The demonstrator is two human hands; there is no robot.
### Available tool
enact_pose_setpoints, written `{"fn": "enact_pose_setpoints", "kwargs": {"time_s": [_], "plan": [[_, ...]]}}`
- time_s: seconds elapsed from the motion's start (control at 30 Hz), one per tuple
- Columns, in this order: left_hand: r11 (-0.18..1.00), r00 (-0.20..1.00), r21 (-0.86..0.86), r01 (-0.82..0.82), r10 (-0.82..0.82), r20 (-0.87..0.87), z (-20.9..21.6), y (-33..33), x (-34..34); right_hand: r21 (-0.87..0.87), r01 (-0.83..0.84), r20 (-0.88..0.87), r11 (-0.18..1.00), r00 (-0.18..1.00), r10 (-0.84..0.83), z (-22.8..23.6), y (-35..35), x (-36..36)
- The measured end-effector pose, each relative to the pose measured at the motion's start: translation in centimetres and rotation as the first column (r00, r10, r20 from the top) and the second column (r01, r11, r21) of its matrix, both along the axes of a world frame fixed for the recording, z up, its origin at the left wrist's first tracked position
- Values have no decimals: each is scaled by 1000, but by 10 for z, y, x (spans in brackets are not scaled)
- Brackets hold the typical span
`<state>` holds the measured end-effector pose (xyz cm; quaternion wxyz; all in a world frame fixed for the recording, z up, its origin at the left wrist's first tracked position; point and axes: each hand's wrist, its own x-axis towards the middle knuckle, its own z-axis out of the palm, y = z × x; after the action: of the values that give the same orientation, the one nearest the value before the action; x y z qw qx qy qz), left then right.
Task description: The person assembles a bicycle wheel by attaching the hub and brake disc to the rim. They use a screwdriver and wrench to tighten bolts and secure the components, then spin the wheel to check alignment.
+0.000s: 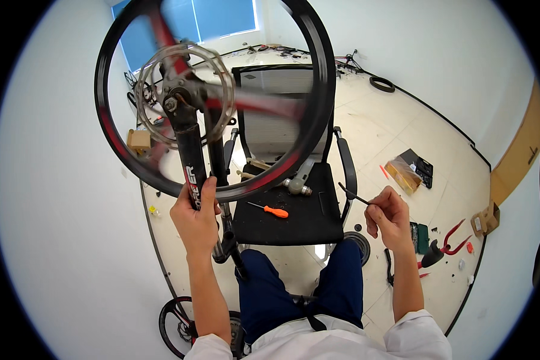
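Note:
My left hand (pixel 197 217) is wrapped round one leg of a black fork (pixel 190 153), which it holds tilted upright at the left. Mounted at the fork's top end is a black and red wheel (pixel 325 66) with a disc rotor (pixel 228 99). Its spokes and rotor are smeared by motion; a hub nut (pixel 171 104) shows at the centre. On the right, well apart from the wheel, my right hand (pixel 390 219) pinches a thin dark rod (pixel 354 195) between thumb and fingers. The rod's far end points up and left; its exact kind is unclear.
Before me stands a black mesh chair (pixel 282 234), bearing an orange-handled screwdriver (pixel 276 212) and metal parts (pixel 299 185). Rightward on the floor lie a cardboard box (pixel 403 174), an open black tool case (pixel 419 167) and red-handled cutters (pixel 443 252). Another wheel (pixel 169 318) lies lower left.

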<state>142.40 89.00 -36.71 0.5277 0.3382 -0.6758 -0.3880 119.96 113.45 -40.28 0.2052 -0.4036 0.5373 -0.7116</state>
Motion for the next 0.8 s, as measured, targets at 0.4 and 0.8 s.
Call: {"fn": "enact_pose_setpoints", "kwargs": {"time_s": [0.4, 0.8], "plan": [[1000, 998, -26, 11, -13, -55, -5, 2, -4, -82, 87, 170, 993, 983, -72, -40, 5, -19], [1000, 995, 3, 4, -4, -97, -12, -13, -4, 380, 570, -354, 729, 817, -454, -338, -114, -45]]}}
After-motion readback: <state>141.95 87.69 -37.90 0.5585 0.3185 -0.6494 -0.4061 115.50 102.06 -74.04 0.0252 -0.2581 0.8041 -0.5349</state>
